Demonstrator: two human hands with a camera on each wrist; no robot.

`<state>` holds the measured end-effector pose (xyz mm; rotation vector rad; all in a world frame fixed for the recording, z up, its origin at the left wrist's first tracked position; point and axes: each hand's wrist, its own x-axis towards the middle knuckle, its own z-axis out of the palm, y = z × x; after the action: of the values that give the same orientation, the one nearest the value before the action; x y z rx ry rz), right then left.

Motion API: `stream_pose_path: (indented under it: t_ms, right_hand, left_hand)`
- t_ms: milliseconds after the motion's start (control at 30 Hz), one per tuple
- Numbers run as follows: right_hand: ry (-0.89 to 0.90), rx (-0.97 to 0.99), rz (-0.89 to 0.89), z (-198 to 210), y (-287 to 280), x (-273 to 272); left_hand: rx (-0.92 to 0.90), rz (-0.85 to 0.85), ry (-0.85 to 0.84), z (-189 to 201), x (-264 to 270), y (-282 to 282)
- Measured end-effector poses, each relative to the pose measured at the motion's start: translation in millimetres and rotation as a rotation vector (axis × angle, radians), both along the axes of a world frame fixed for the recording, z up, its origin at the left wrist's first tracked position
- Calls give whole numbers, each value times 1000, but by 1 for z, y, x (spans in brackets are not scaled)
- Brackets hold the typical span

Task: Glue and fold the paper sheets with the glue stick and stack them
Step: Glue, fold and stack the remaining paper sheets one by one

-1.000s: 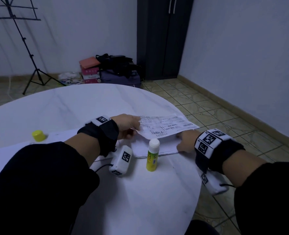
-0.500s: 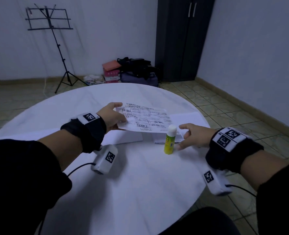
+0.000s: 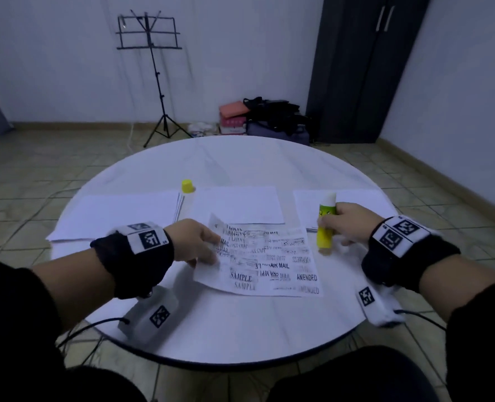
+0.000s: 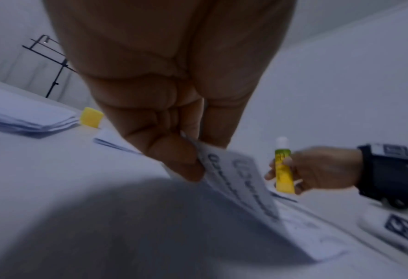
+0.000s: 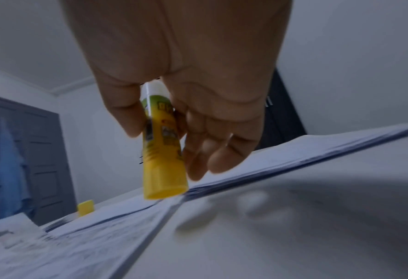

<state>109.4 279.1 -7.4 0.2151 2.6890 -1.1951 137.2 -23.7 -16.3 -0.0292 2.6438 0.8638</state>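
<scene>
Two hands work over the round white desk (image 3: 240,329): the left hand (image 3: 195,242) pinches the stamped white paper sheet (image 3: 269,265) by its edge, and the right hand (image 3: 353,224) grips the upright yellow glue stick (image 3: 326,227), lifted just beside that sheet. Farther off lie white paper stacks (image 3: 118,213) and a yellow cap (image 3: 187,186).

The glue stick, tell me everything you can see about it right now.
The glue stick is a small yellow tube, looks like plastic, with a green printed label band and its white tip exposed, uncapped. The right hand grips it round the middle, thumb on one side and fingers on the other, upright with the tip up. In the right wrist view its flat base hangs just above the table, beside the printed sheet.
</scene>
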Motion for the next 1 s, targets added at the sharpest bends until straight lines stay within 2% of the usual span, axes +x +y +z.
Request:
stream_pose_path:
  t_ms: [100,267,400,533,700,1000]
  right_hand:
    - [5,-24,51,3,-22,2]
    - [90,-1,119,11,-62,2]
    - [181,-74,111,20,-96,0]
    - [197,-56,197,23,-132,-5]
    - [186,59,250,24,-168,-14]
    - [252,203,285,19,-185,-20]
  left_hand:
    - [-242,-78,58,-6,12,0]
    - [-260,-62,77,-11,17,2]
    - [-376,-107,106,-16,20,-4]
    - [-499,-286,110,-14,21,-5]
    - [-656,-443,-23,-4,21,-9]
    - [-671,-507,18,-6,15,-15]
